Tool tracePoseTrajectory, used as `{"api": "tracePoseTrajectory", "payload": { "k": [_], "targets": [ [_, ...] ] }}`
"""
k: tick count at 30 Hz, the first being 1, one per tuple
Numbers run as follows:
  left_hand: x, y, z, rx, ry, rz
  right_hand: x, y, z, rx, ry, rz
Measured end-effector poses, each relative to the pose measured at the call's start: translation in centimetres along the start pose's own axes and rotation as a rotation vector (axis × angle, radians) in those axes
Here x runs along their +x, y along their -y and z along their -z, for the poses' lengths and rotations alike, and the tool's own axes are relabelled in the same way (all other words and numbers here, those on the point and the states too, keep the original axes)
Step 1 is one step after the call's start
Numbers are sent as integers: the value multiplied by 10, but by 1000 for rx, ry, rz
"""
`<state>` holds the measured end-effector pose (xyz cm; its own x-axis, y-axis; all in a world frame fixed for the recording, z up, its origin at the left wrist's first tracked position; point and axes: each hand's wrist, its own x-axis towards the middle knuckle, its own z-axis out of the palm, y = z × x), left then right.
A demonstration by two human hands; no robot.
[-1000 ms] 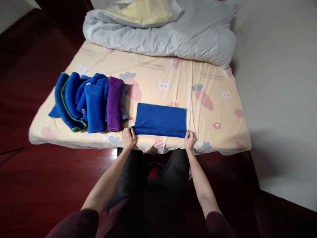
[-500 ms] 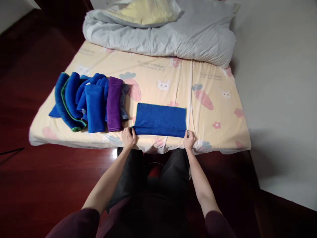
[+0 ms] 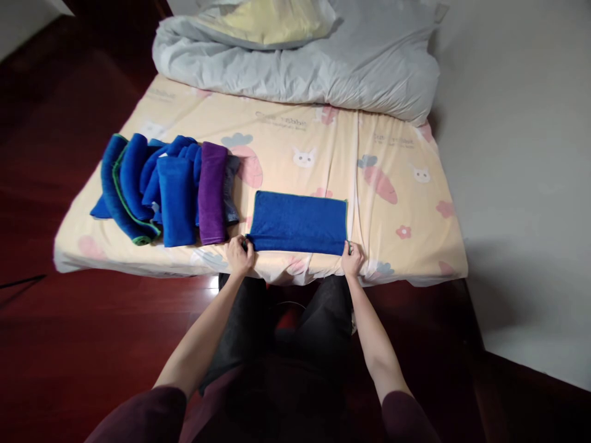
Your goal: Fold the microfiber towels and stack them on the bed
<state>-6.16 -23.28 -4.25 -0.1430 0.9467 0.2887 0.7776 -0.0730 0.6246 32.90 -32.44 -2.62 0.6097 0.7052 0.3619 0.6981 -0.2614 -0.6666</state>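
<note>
A blue towel [image 3: 300, 220] with green edging lies flat on the bed, its near edge turned over in a narrow fold. My left hand [image 3: 239, 255] is closed on the near left corner of this towel. At the near right corner, my right hand [image 3: 353, 257] pinches the folded edge between thumb and fingers. To the left of my left hand are a purple rolled towel [image 3: 213, 194] and a blue rolled towel [image 3: 176, 202]. A green-edged blue roll [image 3: 120, 197] lies farther left among several other blue towels.
The bed [image 3: 397, 246] has a cream sheet with carrots and rabbits. Across its far end lies a grey quilt [image 3: 295, 77] with a yellow pillow [image 3: 272, 21] on top. A pale wall [image 3: 521, 184] stands to the right; dark red floor [image 3: 92, 344] shows at the left.
Almost nothing differs. Both hands keep hold of the towel's near corners, and the fold along its near edge looks the same.
</note>
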Motion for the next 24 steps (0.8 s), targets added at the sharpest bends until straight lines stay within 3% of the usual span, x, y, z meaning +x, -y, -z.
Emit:
{"api": "tracePoseTrajectory", "payload": {
  "k": [12, 20, 24],
  "targets": [
    [0, -6, 6, 10, 10, -74, 0, 3, -1, 37, -17, -5],
    [-3, -1, 9, 3, 91, -252, 0, 9, 5, 70, -60, 118],
    [-2, -2, 10, 2, 79, -258, 1, 6, 6, 48, -30, 228]
  ]
}}
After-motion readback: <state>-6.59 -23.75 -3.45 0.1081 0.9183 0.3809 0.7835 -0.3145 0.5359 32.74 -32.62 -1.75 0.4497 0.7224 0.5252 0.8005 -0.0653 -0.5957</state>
